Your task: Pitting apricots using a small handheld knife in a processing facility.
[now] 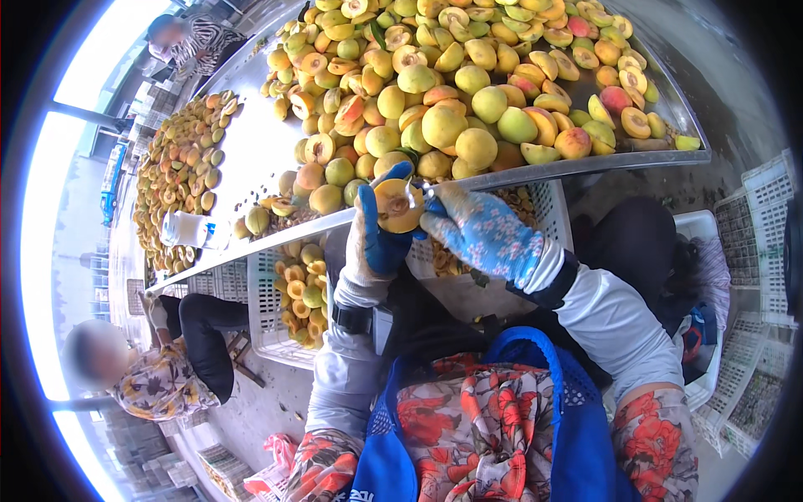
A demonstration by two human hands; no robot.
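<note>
A cut apricot half (pixel 396 207), its brown centre facing up, sits in my left hand (pixel 378 243), which wears a white and blue glove and closes round it. Beside it, my right hand (pixel 483 227), in a blue flowered glove, has its fingers bent at the fruit's edge. Something shiny glints between the right fingertips and the apricot; it is too small to make out. Both hands are just in front of the metal table's (pixel 585 165) near edge. A large heap of apricots (pixel 443 125), whole and halved, lies on that table.
Below the table edge stand a white crate (pixel 269 322) of apricot halves and another white crate (pixel 552 213). A second apricot pile (pixel 180 167) and a white container (pixel 184 228) are farther left. Two people are at left; stacked crates (pixel 761 243) stand at right.
</note>
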